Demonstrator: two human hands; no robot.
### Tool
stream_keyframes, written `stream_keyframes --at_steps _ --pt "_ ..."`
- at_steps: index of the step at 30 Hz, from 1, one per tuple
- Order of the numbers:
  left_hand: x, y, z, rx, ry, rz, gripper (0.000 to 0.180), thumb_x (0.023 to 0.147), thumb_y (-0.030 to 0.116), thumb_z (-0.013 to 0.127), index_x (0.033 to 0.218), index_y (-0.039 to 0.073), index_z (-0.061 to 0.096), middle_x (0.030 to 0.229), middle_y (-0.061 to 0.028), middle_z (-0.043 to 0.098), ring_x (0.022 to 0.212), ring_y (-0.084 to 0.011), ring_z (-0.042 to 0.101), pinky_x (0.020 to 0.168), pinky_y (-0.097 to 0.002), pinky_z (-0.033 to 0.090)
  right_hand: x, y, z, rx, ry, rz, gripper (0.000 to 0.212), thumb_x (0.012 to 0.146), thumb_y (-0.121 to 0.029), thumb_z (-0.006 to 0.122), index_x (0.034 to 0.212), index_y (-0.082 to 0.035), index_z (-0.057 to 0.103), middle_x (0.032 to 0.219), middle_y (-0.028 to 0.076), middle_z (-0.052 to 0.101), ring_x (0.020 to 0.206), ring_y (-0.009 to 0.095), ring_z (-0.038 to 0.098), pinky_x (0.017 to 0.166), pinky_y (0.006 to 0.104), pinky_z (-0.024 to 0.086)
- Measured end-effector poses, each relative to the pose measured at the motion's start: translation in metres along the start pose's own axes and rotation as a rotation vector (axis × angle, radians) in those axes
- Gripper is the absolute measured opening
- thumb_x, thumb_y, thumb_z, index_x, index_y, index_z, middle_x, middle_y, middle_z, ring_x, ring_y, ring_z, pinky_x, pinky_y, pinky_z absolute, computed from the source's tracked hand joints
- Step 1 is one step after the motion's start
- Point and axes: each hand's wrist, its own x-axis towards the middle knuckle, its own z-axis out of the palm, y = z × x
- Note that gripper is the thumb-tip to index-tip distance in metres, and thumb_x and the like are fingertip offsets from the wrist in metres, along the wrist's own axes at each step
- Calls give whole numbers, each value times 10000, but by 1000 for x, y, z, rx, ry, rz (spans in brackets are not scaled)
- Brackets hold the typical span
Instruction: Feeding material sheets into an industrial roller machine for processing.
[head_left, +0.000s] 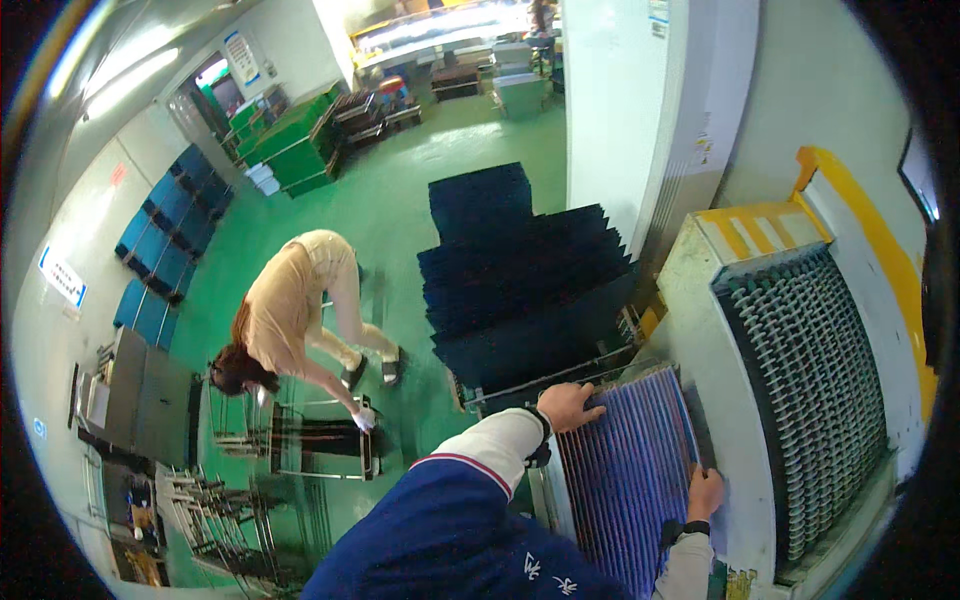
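A row of thin purple-blue panels stands packed close together in front of me, right of centre. My left hand is closed at its far left corner, with the fingers bent over the edge. On the right side my right hand curls its fingers round the panels' edge. Whether either hand grips one panel or several cannot be made out. Just beyond my left hand is a large stack of dark, fanned-out sheets on a low metal frame.
To the right stands a machine with rows of rollers and a yellow-edged guard. At left a co-worker bends over a metal rack. Green bins and blue panels stand farther off. A white pillar rises behind the dark stack.
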Motion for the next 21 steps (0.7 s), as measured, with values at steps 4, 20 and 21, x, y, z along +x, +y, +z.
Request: stream_keyframes --at_steps 4,20,21 --pt "-3 -2 -5 -27 41 2 613 959 601 582 1175 28 609 938 -198 703 946 -406 680 829 -522 544 -4 -19 -15 30 -79 30 382 928 -406 668 1004 -42 756 1035 205 741 972 404 697 849 515 521" --pt "-2 3 -9 -60 16 -45 573 938 582 606 1136 44 622 939 -196 706 954 -394 685 851 -512 539 -4 -12 -12 37 -53 -7 425 946 -435 655 979 -18 727 996 232 720 933 439 672 789 541 500" --pt "-2 2 -9 -60 15 -45 573 938 583 607 1137 46 622 940 -196 706 954 -394 685 852 -512 539 -5 -14 -12 37 -54 -5 424 943 -434 657 983 -18 727 1001 233 719 938 437 671 792 540 500"
